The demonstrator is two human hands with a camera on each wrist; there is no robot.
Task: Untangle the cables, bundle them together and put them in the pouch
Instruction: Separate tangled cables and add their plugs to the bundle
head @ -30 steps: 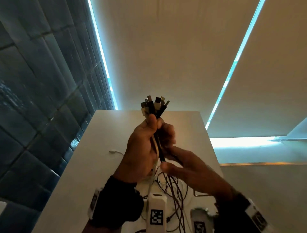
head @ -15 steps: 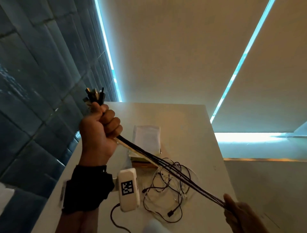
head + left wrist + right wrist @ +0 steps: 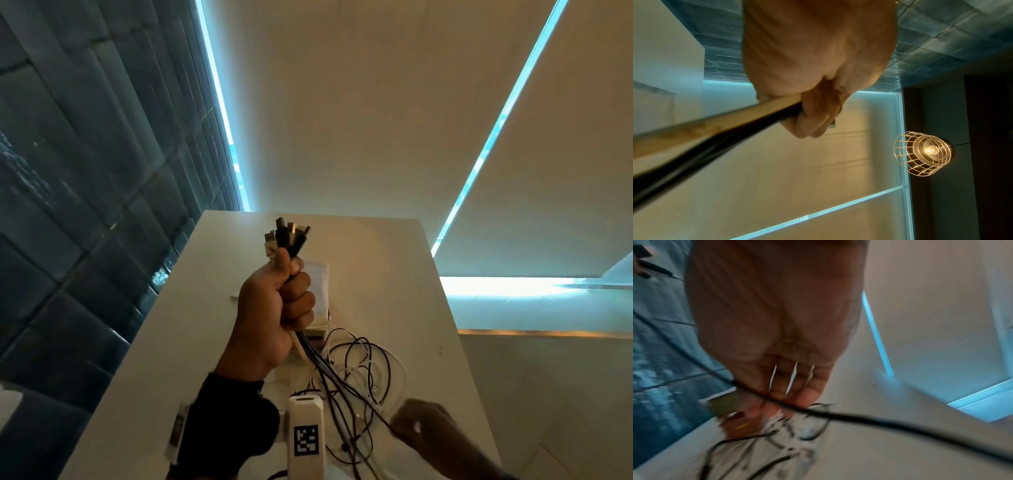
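Observation:
My left hand (image 3: 277, 308) is raised over the white table (image 3: 212, 342) as a fist and grips a bundle of black and white cables (image 3: 310, 349), seen close in the left wrist view too (image 3: 715, 138). Their plug ends (image 3: 286, 236) stick out above the thumb. The strands run down and right to my right hand (image 3: 421, 428) at the lower edge. In the blurred right wrist view a black cable (image 3: 838, 415) crosses the fingertips of that hand (image 3: 777, 321), with the thumb under it. Loose loops (image 3: 363, 370) lie on the table. A white pouch (image 3: 320, 291) lies flat behind my left fist.
A white wrist-camera block with a square marker (image 3: 306, 435) sits at my left wrist. Dark tiled wall (image 3: 85, 205) runs along the table's left edge, pale blinds stand behind it. A caged lamp (image 3: 923, 152) hangs overhead.
My left fist has swung from the far left back to the middle above the pouch. The right hand has come in from the lower right, and the taut strands have slackened.

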